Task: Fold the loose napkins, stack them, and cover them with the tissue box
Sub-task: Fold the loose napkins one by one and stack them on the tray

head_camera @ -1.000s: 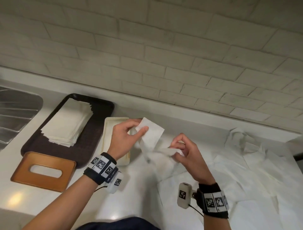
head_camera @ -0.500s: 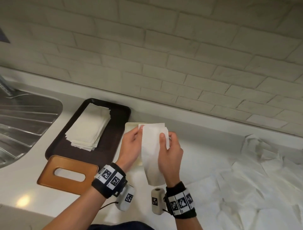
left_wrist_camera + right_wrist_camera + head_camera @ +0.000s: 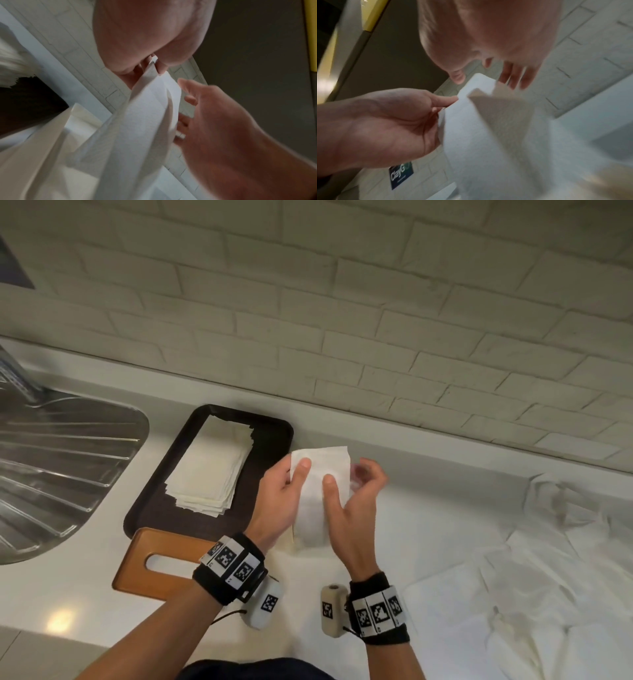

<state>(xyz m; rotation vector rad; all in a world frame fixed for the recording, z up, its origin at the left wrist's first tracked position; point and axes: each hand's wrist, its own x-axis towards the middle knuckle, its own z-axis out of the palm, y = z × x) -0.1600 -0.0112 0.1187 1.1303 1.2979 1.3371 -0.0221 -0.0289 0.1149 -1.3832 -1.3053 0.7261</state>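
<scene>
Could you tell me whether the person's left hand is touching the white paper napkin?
Touching. In the head view the left hand lays its thumb on the white paper napkin; the left wrist view shows it pinching the top corner.

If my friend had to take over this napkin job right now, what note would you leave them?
Left hand: pinches the top corner of the napkin, above the counter.
Right hand: thumb rests on the napkin, fingers loose, no firm hold.
Napkin: folded narrow, hanging between the hands.
Done: a stack of folded napkins lies on the tray.
Box: on the counter by the tray's near edge, not over the stack.
Left: finish this fold, add it to the stack, fold the loose pile on the right, then cover the stack with the box.
</scene>
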